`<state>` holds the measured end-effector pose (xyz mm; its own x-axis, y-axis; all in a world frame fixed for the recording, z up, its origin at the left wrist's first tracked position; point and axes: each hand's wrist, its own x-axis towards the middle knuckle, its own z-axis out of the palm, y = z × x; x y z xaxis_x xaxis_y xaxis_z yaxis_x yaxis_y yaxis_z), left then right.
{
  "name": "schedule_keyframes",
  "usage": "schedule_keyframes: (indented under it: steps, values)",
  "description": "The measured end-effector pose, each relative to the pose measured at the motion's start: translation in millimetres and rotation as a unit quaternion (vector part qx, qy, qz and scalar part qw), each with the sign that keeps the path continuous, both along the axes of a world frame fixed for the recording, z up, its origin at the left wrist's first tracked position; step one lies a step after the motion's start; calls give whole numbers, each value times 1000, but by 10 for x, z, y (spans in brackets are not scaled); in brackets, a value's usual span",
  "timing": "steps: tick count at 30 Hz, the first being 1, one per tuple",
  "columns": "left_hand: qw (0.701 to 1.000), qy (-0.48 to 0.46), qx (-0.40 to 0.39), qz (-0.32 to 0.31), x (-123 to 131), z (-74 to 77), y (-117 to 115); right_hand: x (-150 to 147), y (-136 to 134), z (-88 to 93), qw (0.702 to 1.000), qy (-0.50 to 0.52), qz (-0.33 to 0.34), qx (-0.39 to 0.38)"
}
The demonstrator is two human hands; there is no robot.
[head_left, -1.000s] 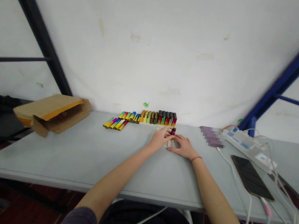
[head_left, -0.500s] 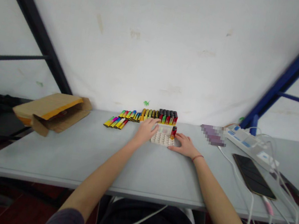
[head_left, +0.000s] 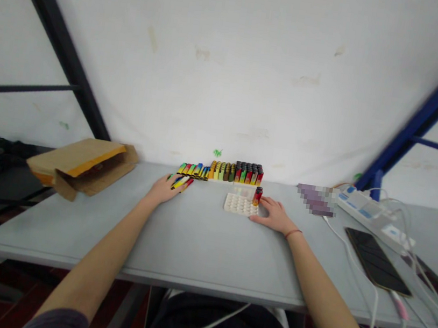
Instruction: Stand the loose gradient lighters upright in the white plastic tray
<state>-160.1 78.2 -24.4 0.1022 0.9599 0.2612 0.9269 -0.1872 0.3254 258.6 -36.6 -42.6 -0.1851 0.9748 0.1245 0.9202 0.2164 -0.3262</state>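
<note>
My left hand [head_left: 161, 189] lies over the front group of small coloured cylinders [head_left: 182, 183], which look like batteries lying on their sides. Its fingers stretch across them and hide part of the group; no firm grip shows. At the centre right, a white tray [head_left: 240, 204] with rows of round hollows lies flat. Red cylinders with black tops [head_left: 257, 196] stand upright at its far right corner. Around the tray's right edge is my right hand [head_left: 273, 215], thumb at the near corner and fingers beside the red cylinders.
Behind the tray stand blocks of upright cylinders, yellow-brown [head_left: 221, 171] and black-topped [head_left: 249, 173]. More cylinders [head_left: 193, 170] lie to their left. A brown paper bag [head_left: 80, 163] is at the left. At the right are a phone [head_left: 377, 261], a power strip [head_left: 374, 221] and white cables.
My left hand has moved left from the tray to the front group of lying cylinders. My right hand has stayed at the tray's right edge. The view has shifted slightly.
</note>
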Motion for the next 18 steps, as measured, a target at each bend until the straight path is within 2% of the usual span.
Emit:
schedule_keyframes:
  steps: [3, 5, 9, 14, 16, 18]
  values:
    - [999, 42, -9, -26, 83, -53, -134, -3, -3, 6, 1000, 2, 5, 2]
    - [998, 54, -6, -18, 166, -65, -241, -4, -1, 2, 1000, 3, 4, 2]
    - [997, 75, -9, 30, 420, -27, -405, -4, 9, -7, 1000, 1, 0, 0]
    - [993, 71, -33, 90, 737, 61, -456, -8, 7, -4, 1000, -3, -6, -1]
    - [991, 78, -17, 107, 802, 69, -457, -9, 3, -2, 1000, -3, -5, 0]
    - [989, 94, 40, 108, 835, 68, -464, -10, 1, -2, 1000, -2, -4, 2]
